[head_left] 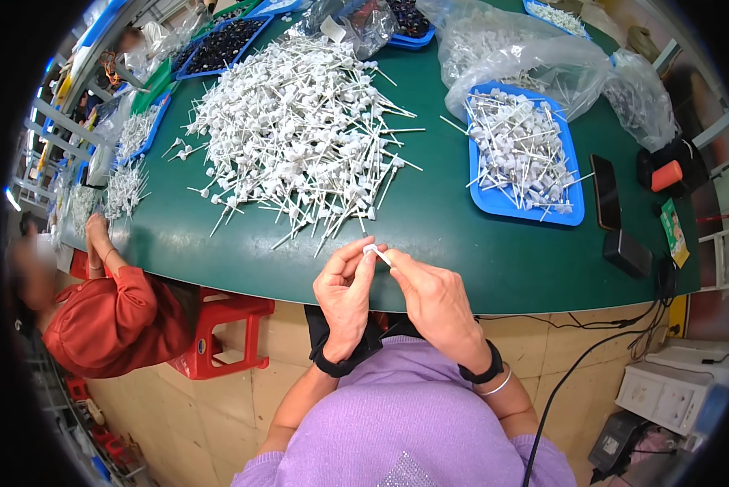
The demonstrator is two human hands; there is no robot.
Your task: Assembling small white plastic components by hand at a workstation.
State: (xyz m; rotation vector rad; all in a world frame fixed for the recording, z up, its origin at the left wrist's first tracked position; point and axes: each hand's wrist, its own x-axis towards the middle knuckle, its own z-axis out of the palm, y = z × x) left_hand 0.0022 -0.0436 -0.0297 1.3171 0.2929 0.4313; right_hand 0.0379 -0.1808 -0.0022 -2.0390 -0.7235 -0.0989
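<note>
At the near edge of the green bench [462, 268], the left hand [344, 296] and right hand [433, 300] pinch one small white pump piece [374, 252] between fingertips. A big heap of white pump pieces [299, 130] lies beyond; a blue tray [571, 213] holding more sits right.

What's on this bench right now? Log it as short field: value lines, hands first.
left hand: pinches a small white cap with tube at the fingers
right hand: grips the same piece from the other side
table: green, curved edge
loose heap: white pieces with thin tubes, ahead of the hands
blue tray: more such pieces, to the right
phone: dark, beside the tray
co-worker's sleeve: orange, far left
</note>
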